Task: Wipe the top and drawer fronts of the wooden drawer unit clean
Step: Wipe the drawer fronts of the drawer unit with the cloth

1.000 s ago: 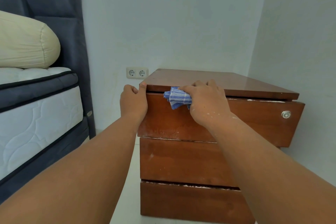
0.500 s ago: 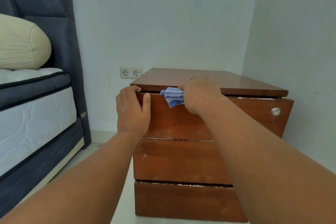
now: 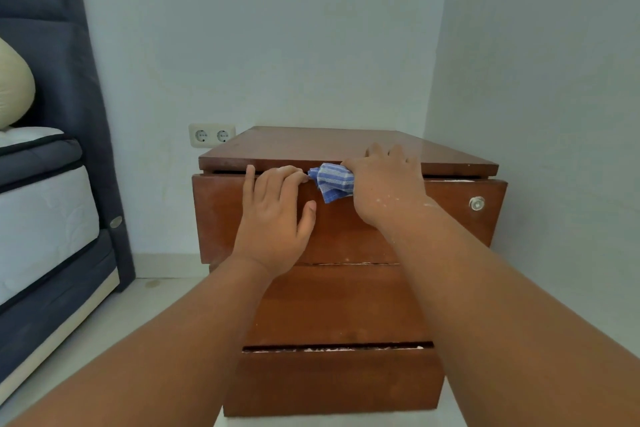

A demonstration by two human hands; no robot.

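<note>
From the head camera, the wooden drawer unit (image 3: 341, 303) stands on the floor in the corner of the room, its back to the wall just right of a double socket (image 3: 212, 135), with a bed (image 3: 45, 218) off to the left. The left hand (image 3: 273, 218) lies on the top drawer (image 3: 218, 215), fingers hooked over its upper edge and thumb spread flat on the front. The right hand (image 3: 384, 187) has its fingers closed round a bunched blue striped cloth (image 3: 331, 183), held at the dark gap under the unit's top (image 3: 311, 146). The step looks like cleaning that gap and the drawer's upper lip. To do it well, I would keep the left hand steadying the drawer so it does not slide, push a fold of cloth into the gap, and draw it along the full width toward the lock (image 3: 477, 203), where pale dust shows.
</note>
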